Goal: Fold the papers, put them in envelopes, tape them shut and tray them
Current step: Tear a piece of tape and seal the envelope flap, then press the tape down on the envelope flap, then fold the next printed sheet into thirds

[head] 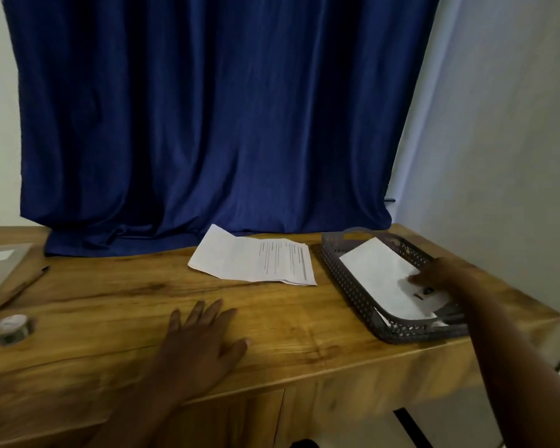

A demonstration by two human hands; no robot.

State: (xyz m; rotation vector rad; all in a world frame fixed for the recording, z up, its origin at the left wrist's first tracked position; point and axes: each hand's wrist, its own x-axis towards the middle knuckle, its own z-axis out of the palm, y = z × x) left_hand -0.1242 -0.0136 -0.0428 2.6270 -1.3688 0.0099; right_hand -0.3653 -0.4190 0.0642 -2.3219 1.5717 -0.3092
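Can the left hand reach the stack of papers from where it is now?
Probably yes. The left hand lies flat and holds nothing, and only bare table shows between it and the papers. The right hand is busy at the tray.

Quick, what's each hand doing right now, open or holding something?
Left hand: open, fingers spread flat on the table.
Right hand: in the tray, on the envelope; grip cannot be told.
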